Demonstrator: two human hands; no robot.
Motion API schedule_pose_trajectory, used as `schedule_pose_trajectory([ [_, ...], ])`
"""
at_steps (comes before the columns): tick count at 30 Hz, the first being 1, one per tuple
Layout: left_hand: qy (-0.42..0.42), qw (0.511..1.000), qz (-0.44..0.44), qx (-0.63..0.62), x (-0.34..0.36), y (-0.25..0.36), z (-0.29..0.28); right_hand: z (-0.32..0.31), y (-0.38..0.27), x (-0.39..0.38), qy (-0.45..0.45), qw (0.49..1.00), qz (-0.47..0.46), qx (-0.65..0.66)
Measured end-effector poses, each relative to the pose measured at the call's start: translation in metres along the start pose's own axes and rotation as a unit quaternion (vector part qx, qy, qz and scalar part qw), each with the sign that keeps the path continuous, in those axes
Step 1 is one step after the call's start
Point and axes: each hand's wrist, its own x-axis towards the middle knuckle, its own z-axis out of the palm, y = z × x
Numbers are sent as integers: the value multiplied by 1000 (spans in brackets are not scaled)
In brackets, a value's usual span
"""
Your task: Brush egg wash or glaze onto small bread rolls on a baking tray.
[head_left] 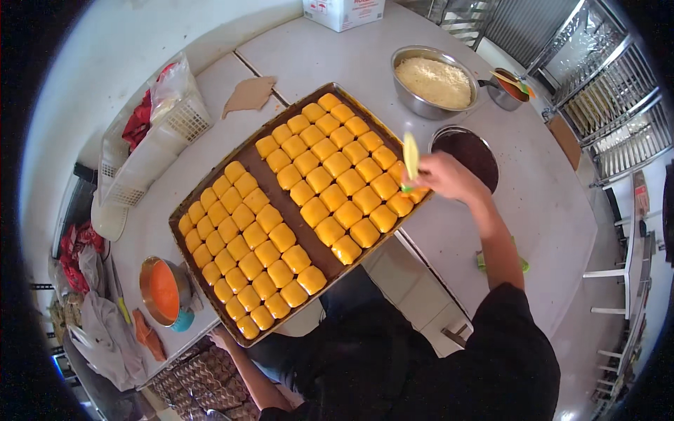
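Right hand (pixel 446 175) grips a brush (pixel 410 158) over the bun-filled tray (pixel 210 193); left hand (pixel 219 339) — grip hidden.

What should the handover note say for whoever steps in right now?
Right hand: grip closed on a yellow-bristled brush with a green handle, held over the right-hand block of glossy yellow square buns at its far right edge.
Left hand: at the near corner of the dark rectangular baking tray, seemingly touching the rim; grip not readable.
Second block of buns sits on the tray's left half.
Orange liquid in a metal bowl stands left of the tray.
Done: every bun looks glazed and shiny.
Left: cannot tell whether any bun lacks coating.
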Motion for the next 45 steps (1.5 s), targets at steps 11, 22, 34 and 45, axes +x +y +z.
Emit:
schedule_pose_trajectory([
  [11,-24,998,-32,-41,-42,34,-43,14,4,-3,43,992,-77,-89],
  [22,48,998,-30,-24,-48,55,-44,51,10,14,432,879,6,-201],
  [34,-10,995,-62,-78,-75,86,-84,75,-69,46,415,818,24,398],
  [45,-16,986,-111,-120,-84,59,-124,129,-136,63,352,821,8,450],
])
